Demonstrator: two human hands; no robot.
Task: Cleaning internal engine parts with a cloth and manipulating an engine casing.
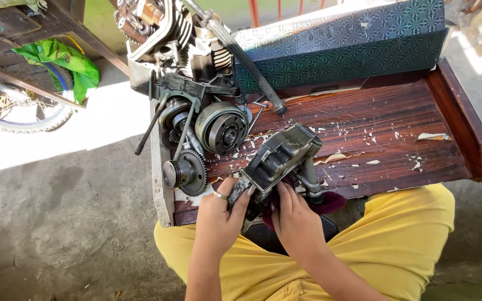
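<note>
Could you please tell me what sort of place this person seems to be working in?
Probably an informal outdoor motorcycle repair spot: an opened engine with bare gears sits on a worn wooden bench, a spoked wheel stands on the concrete floor, and both hands hold a grimy metal part.

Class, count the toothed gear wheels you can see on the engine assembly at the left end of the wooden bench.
1 clearly: the toothed gear at the engine assembly's lower end, just above the left hand. Others may be hidden behind the round drum.
</note>
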